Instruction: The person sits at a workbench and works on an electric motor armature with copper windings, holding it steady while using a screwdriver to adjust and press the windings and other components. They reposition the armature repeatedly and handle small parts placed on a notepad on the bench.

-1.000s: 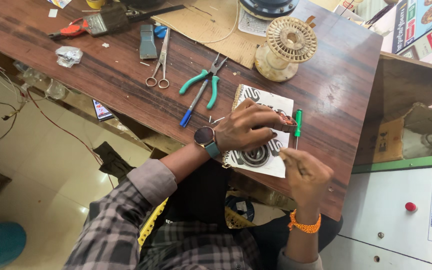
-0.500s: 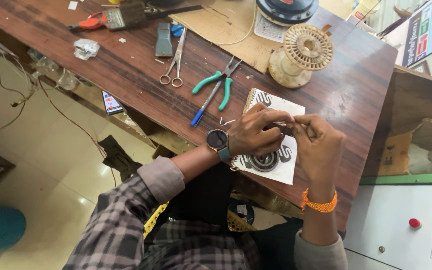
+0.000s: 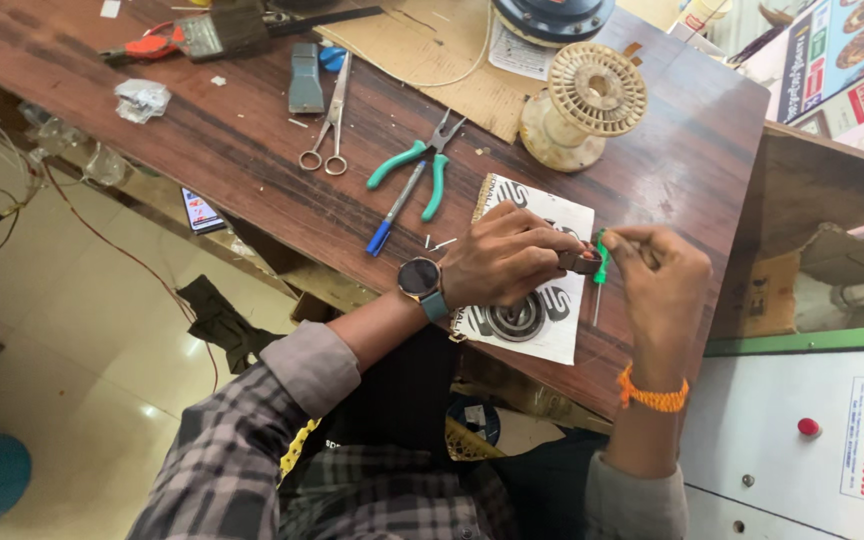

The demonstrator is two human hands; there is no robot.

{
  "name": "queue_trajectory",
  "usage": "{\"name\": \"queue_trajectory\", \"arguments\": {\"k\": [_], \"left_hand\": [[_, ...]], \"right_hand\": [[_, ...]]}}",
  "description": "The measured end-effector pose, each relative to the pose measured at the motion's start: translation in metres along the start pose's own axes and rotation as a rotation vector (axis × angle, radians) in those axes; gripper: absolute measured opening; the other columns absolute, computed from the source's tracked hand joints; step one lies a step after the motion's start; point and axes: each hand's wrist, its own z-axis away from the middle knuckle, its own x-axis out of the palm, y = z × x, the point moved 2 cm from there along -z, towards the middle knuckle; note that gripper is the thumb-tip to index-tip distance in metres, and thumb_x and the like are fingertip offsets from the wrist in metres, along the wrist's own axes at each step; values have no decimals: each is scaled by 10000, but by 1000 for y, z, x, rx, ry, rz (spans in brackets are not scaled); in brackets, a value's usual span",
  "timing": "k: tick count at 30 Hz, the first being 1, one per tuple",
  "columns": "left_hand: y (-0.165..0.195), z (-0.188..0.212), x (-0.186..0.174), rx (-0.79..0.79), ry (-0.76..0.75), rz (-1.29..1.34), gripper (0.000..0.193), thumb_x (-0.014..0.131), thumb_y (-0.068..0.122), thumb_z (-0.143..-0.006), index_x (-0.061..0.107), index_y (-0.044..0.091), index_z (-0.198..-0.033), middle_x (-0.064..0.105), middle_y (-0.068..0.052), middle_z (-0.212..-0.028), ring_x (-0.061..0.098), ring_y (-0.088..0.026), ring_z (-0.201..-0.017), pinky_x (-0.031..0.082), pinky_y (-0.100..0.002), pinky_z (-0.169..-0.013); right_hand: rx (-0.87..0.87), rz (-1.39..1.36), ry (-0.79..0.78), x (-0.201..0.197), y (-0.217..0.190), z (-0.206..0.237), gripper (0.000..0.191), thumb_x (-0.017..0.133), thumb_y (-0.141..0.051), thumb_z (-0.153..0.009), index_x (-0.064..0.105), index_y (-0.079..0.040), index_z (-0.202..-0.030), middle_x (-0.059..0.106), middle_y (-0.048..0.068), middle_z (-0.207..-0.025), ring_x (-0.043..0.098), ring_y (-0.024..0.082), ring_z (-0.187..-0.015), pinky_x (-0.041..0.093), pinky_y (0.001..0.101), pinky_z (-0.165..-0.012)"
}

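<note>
My left hand (image 3: 505,258), with a watch on its wrist, pinches a small dark part (image 3: 582,262) over a spiral notebook (image 3: 537,315) lying on the wooden table (image 3: 242,170). My right hand (image 3: 660,278), with an orange band on the wrist, holds a green-handled screwdriver (image 3: 600,270) upright, its handle at the small part and its shaft pointing down toward the notebook. A round dark coil (image 3: 512,320) rests on the notebook below my left hand. The two hands nearly touch at the part.
Green-handled pliers (image 3: 420,165), a blue pen (image 3: 392,212) and scissors (image 3: 327,130) lie left of the notebook. A cream spool (image 3: 582,105) stands behind it on cardboard (image 3: 422,45). A brush, orange tool and crumpled foil lie far left. A white control cabinet (image 3: 812,440) with buttons is at right.
My right hand has risen from the notebook's right edge to meet my left hand, bringing the green screwdriver to the small part. The camera has shifted slightly.
</note>
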Motion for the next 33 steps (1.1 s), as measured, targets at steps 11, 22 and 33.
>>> {"name": "queue_trajectory", "arguments": {"k": [11, 22, 33], "left_hand": [[6, -4, 11, -45, 10, 43, 283, 801, 127, -904, 555, 120, -1044, 701, 45, -1238, 657, -179, -960, 494, -358, -864], [15, -2, 17, 207, -152, -281, 212, 759, 270, -927, 673, 308, -1117, 581, 51, -1349, 593, -185, -1186, 486, -374, -952], [20, 2, 20, 89, -34, -116, 214, 781, 124, -921, 569, 105, -919, 587, -51, -1335, 632, -216, -1204, 527, -411, -928]], "right_hand": [[-208, -209, 30, -10, 37, 58, 118, 735, -36, -956, 749, -1, -1067, 595, -86, -698, 407, -10, -599, 308, 214, -518], [-243, -126, 74, 20, 52, 88, 54, 777, -60, -923, 738, -24, -933, 460, -34, -576, 387, 35, -532, 324, 261, -511], [-251, -99, 134, -24, 22, 77, 121, 808, -61, -915, 772, -32, -1028, 371, -62, -615, 301, 35, -572, 212, 269, -517]]}}
